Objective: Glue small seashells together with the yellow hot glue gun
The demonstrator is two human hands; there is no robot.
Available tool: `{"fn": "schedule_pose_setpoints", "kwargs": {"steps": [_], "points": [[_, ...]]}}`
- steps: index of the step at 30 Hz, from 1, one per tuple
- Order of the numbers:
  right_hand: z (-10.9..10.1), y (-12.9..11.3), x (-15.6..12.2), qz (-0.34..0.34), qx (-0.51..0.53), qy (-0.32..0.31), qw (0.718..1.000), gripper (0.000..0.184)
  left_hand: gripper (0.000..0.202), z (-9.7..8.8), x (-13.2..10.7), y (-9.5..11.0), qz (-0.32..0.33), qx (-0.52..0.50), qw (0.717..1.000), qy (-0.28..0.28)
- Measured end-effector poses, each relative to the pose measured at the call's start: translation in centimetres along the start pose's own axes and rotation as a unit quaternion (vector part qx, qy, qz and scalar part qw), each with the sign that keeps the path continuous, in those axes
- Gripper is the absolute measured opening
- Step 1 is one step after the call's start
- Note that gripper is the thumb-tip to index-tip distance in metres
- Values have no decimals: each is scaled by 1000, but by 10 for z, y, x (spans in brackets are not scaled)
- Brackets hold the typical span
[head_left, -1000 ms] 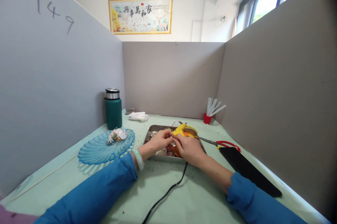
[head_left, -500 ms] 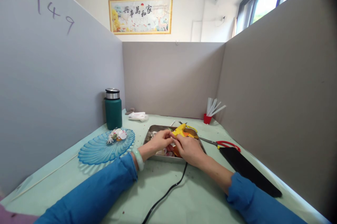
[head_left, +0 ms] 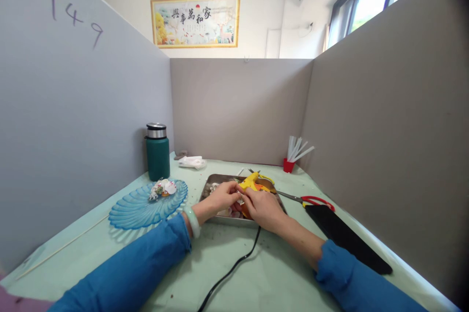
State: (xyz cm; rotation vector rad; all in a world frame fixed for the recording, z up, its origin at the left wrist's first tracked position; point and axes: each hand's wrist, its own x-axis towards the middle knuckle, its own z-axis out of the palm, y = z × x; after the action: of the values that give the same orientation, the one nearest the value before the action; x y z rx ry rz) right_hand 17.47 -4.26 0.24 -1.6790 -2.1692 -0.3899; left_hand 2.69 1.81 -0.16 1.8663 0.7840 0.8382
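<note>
My left hand (head_left: 225, 195) and my right hand (head_left: 266, 208) meet over a metal tray (head_left: 234, 221). Both are closed, fingertips pressed together around a small whitish piece that is mostly hidden by the fingers. A yellow glue gun (head_left: 250, 181) lies in the tray just beyond my right hand, its black cord (head_left: 234, 267) trailing toward me across the table. Shells and other small pieces (head_left: 227, 212) fill part of the tray below my hands. To the left, a blue scalloped glass plate (head_left: 135, 212) carries a small cluster of shells (head_left: 163, 189).
A green bottle (head_left: 158, 158) stands behind the plate. Red-handled scissors (head_left: 317, 200) and a black flat case (head_left: 346, 239) lie at right. White sticks fill a red cup (head_left: 288, 165) at the back. White tissue (head_left: 192, 162) lies back left. Grey partitions (head_left: 240, 107) enclose the table.
</note>
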Motion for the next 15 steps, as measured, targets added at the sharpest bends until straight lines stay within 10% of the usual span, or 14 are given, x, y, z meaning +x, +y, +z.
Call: {"fn": "schedule_pose_setpoints", "kwargs": {"steps": [15], "points": [[-2,0,-1,-5,-1,-6,1000,46,12,-1,0,-2,14,42,999,-3]]}}
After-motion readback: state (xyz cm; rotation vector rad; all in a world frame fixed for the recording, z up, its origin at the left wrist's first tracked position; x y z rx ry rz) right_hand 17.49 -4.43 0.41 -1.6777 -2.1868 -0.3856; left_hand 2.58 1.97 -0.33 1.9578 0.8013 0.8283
